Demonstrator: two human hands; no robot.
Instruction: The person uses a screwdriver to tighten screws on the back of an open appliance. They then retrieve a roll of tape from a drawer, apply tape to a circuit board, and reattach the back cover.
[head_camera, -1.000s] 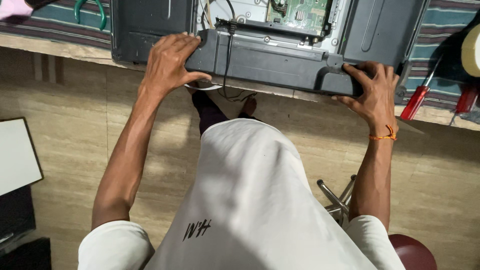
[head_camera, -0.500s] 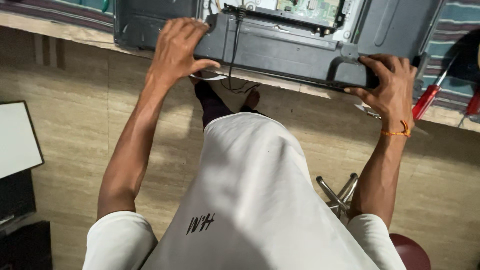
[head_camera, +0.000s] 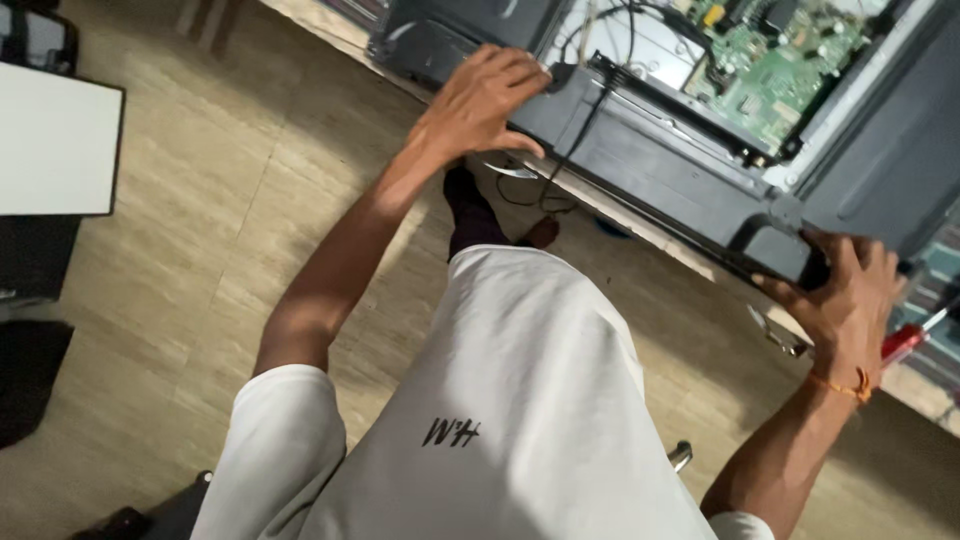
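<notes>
— Head view: where was the dark panel (head_camera: 660, 150)?
— On the bench edge, circuit board (head_camera: 790, 55) exposed. Left hand (head_camera: 485, 100) grasped its left end; right hand (head_camera: 845, 300) gripped the right corner.

**Around the bench**

A red-handled screwdriver (head_camera: 905, 342) lies at the right on the worktop (head_camera: 640, 235). A white board (head_camera: 55, 140) stands at the left above the tan tiled floor (head_camera: 200, 240). A chrome stool leg (head_camera: 680, 457) shows below.
</notes>
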